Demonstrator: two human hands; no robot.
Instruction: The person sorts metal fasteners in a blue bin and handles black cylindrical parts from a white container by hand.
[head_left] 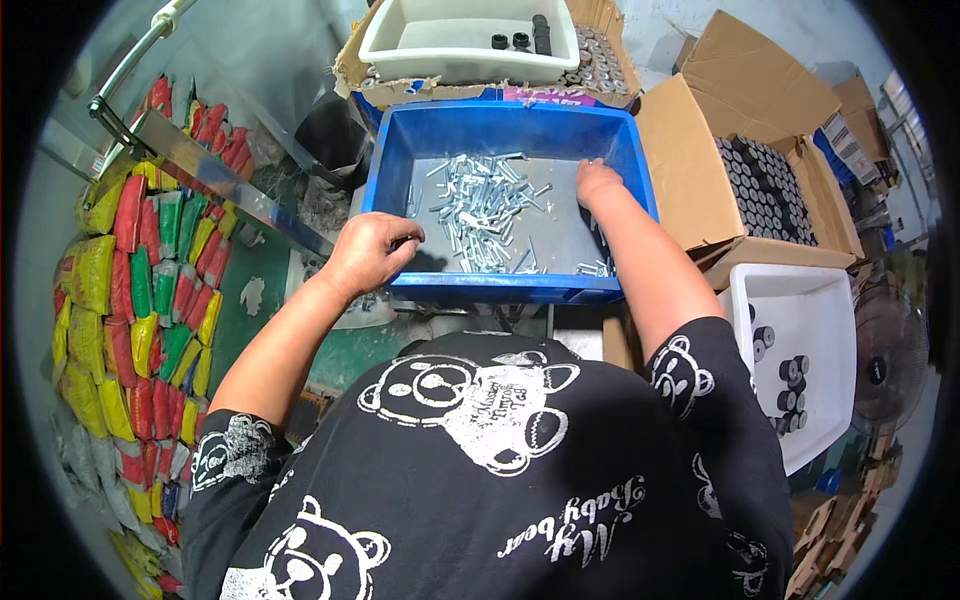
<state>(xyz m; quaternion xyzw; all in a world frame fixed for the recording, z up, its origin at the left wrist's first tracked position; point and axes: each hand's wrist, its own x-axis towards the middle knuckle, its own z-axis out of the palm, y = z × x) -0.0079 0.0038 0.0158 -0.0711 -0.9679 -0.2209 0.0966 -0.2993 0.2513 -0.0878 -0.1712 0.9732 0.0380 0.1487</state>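
A blue plastic bin (505,292) stands in front of me, with a loose heap of silvery bolts (485,205) in its middle. My left hand (375,250) is at the bin's front left corner, its fingers curled inward over the rim; whatever they may hold is hidden. Inside the bin's right part, my right hand (598,185) reaches down with its fingers drawn together, and I cannot make out what is in them. A few more bolts lie under my right forearm, along the front wall.
Behind the bin, a white tray (440,65) with black round parts rests on a cardboard box. An open carton (690,165) of dark cylinders is at right, above another white tray (815,370). Colourful sacks (140,300) are stacked at left, near a metal bar (225,180).
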